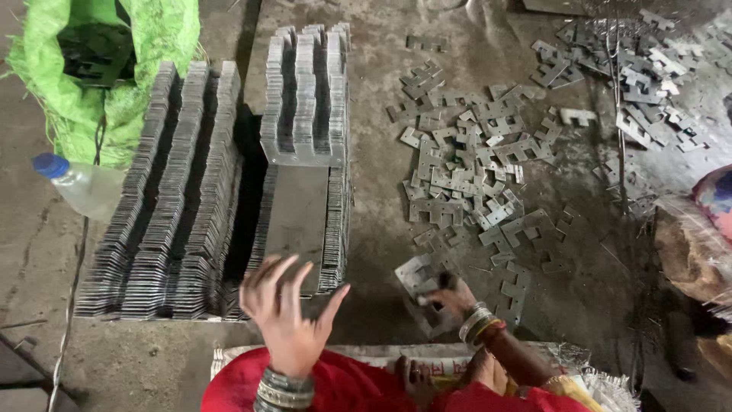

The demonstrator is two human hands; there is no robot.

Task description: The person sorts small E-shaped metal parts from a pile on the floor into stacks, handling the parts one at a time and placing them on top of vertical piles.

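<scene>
Left hand (286,309) raised, fingers spread apart, holding nothing, just in front of the stacked plates (171,206) on the floor (374,191). Right hand (451,299) closed on a flat metal plate (418,273), low over the floor at the near edge of the loose pile (473,168). Taller stack (306,95) behind. Plastic bottle (80,185) and green sack (107,61) far left.

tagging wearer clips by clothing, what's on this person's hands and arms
Both hands are bare, no gloves or sleeves. The left hand has a stack of dark and silvery bangles at the wrist. The right hand wears silver, green and red bangles. Red cloth covers the lap.
</scene>
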